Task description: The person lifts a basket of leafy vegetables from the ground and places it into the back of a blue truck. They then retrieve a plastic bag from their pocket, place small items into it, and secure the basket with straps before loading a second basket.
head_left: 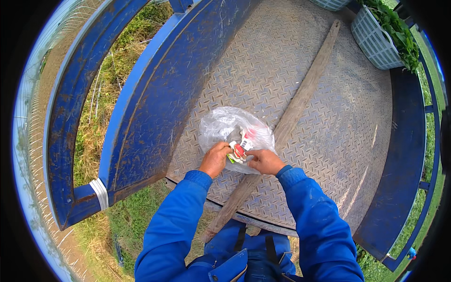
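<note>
A clear plastic bag lies crumpled on the diamond-plate metal floor of a blue trailer bed, partly over a wooden plank. At the bag's near side, my left hand pinches the left edge of a small crumpled red, white and green packet. The fingers of my right hand meet the same packet from the right, with the palm over the bag's edge. Another piece with a printed code shows just beyond the packet. The fingertips are partly hidden.
A light plastic basket of green leaves stands at the far right, with part of another basket at the top edge. Blue metal side walls flank the floor. The plank's near end juts over the bed's edge by my legs.
</note>
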The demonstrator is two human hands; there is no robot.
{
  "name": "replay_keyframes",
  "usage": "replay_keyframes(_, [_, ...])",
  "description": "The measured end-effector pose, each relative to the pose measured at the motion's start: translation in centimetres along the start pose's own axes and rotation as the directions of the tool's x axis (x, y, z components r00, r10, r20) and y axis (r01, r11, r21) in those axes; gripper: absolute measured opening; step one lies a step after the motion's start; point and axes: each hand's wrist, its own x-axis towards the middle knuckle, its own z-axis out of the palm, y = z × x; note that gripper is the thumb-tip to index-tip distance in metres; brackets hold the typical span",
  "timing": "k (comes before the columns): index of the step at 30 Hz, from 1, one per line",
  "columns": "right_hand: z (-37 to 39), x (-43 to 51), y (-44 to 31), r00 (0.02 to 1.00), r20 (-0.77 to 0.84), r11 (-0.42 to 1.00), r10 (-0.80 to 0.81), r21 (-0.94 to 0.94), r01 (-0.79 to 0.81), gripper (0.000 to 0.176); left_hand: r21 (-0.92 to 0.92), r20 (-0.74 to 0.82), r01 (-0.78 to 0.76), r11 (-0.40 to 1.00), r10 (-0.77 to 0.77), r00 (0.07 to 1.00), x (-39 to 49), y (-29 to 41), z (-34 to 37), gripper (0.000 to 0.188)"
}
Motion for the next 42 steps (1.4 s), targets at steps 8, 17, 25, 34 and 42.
replay_keyframes(8, [0.3,1.2,-0.4,0.932,-0.36,0.965,0.054,-0.221,-0.141,0.047,-0.134,0.102,0.109,0.985,-0.095,0.99,-0.5,-0.5,0.7,0.033])
replay_keyframes(17, [2.0,2.1,-0.2,0.973,-0.229,0.983,0.009,-0.176,-0.051,0.044,-0.114,0.024,0.151,0.982,-0.15,0.988,1.0,0.8,2.0,0.038])
replay_keyframes(25, [1.8,2.7,2.5,0.965,-0.261,1.0,0.002,0.006,0.0,0.025,-0.091,0.077,0.248,0.965,-0.241,0.967,0.4,-0.2,2.5,0.045])
replay_keyframes(34, [1.1,1.4,1.1,0.949,-0.31,0.988,0.053,0.151,-0.006,0.019,-0.193,0.177,0.403,0.895,-0.372,0.911,2.2,2.4,1.3,0.07])
replay_keyframes(42, [1.6,1.0,1.7,0.97,-0.241,0.973,0.036,0.229,0.021,0.022,-0.107,0.185,0.336,0.936,-0.313,0.931,2.8,1.1,2.4,0.055])
